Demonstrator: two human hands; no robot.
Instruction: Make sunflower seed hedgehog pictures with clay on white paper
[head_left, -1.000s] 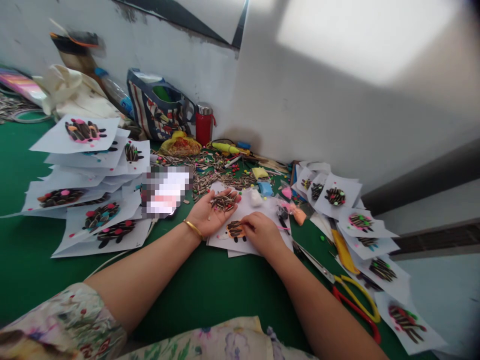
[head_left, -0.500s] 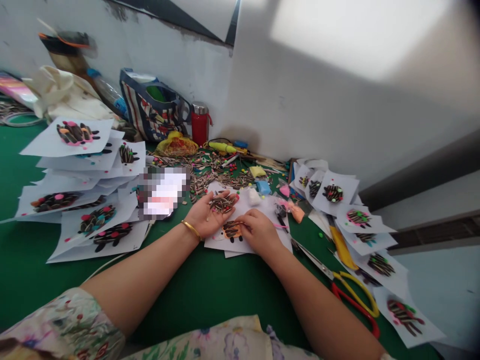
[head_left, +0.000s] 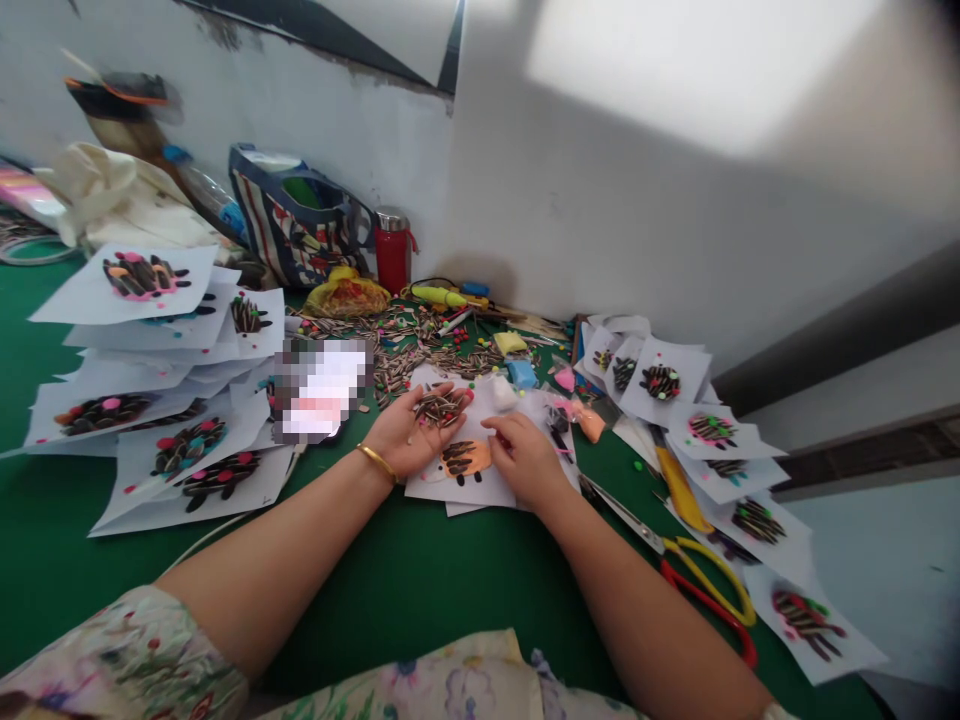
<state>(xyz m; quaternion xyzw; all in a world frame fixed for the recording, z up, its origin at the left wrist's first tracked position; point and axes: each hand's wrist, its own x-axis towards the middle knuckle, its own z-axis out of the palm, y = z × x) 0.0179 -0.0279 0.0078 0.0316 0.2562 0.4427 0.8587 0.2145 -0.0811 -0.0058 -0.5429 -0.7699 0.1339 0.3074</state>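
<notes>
My left hand (head_left: 409, 432) lies palm up on the green table with a small heap of striped sunflower seeds (head_left: 439, 407) cupped in it. My right hand (head_left: 525, 458) rests on a white sheet (head_left: 465, 485), fingers pinched at the right edge of an orange clay shape (head_left: 466, 459) that carries several seeds pressed into it. What the pinch holds is too small to make out. A gold bangle (head_left: 376, 460) sits on my left wrist.
Stacks of finished seed pictures lie at left (head_left: 187, 450) and right (head_left: 712, 440). Loose seeds (head_left: 420, 345) are scattered behind. Scissors with red and yellow handles (head_left: 697, 585), a red flask (head_left: 391, 262), a striped bag (head_left: 300, 225) and clay lumps (head_left: 517, 372) stand nearby.
My right hand has drawn slightly right, off the orange shape, so more of it shows. The left hand still cups the seeds. The view has drifted a little.
</notes>
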